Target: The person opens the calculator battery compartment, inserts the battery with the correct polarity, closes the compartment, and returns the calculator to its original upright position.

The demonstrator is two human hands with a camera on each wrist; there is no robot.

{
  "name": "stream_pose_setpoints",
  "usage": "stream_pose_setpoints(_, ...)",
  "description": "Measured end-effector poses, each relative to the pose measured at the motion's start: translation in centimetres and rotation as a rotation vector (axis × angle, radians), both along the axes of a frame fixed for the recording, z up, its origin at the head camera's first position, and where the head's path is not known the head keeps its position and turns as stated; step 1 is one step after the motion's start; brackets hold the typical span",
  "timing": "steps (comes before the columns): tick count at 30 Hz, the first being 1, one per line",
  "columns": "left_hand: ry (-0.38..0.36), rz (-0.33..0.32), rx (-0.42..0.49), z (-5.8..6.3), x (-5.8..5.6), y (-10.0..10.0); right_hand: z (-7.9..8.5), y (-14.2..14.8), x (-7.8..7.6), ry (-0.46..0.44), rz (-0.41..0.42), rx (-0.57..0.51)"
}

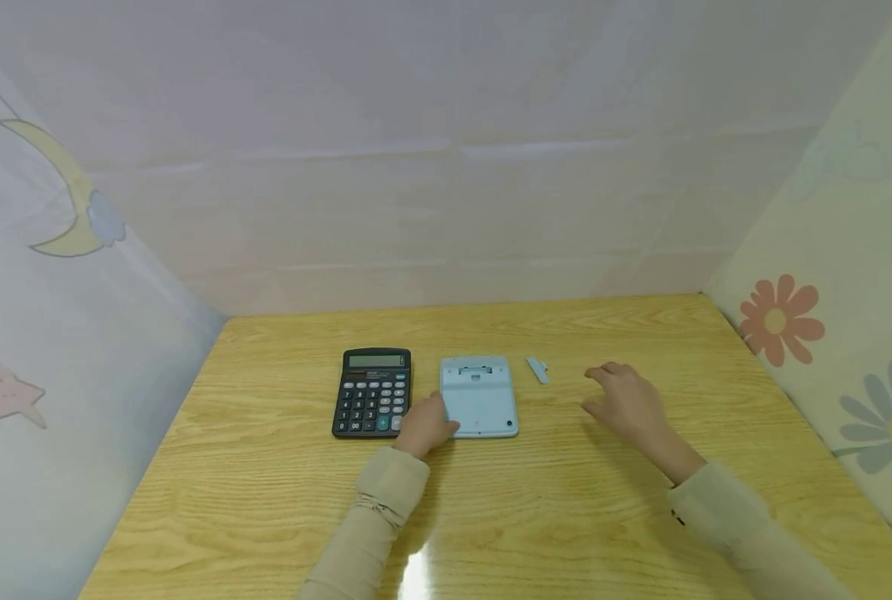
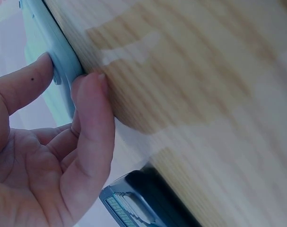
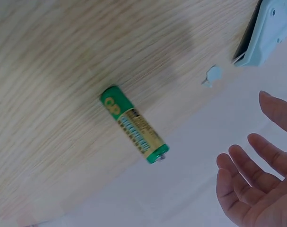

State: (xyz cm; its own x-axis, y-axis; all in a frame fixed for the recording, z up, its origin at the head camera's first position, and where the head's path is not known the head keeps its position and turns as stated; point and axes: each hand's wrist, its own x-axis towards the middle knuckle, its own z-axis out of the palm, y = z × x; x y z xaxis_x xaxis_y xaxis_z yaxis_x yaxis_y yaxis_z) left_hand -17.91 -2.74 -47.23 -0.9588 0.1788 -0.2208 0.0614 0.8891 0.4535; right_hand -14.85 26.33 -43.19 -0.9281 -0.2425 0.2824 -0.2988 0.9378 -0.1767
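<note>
A light blue calculator lies face down, its battery compartment uncovered at the far end. My left hand pinches its left edge, the thumb on top and the fingers along the side. A small light blue battery cover sits apart, right of the calculator. Off to the right, my right hand is held above the table with its fingers spread and nothing in them. The right wrist view shows a green and gold battery against the wood, apart from those fingers; the head view does not show it.
A black calculator lies face up just left of the left hand. The wooden table meets a pale cloth wall at the back. Printed cloth walls stand at the left and right sides.
</note>
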Motion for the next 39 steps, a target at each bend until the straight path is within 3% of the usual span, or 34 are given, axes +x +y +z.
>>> stream_pose_setpoints(9, 0.003, -0.004, 0.032, -0.1, 0.0, -0.1, 0.0, 1.6, 0.6, -0.060, -0.003, 0.030)
stream_pose_setpoints(26, 0.001, -0.004, 0.020, 0.0, 0.1, -0.1, -0.3, 4.6, 1.8, -0.297, -0.020, 0.080)
stream_pose_setpoints(39, -0.002, -0.003, 0.021, -0.1, 0.0, 0.0, -0.8, 6.0, 2.0, -0.420, -0.037, 0.004)
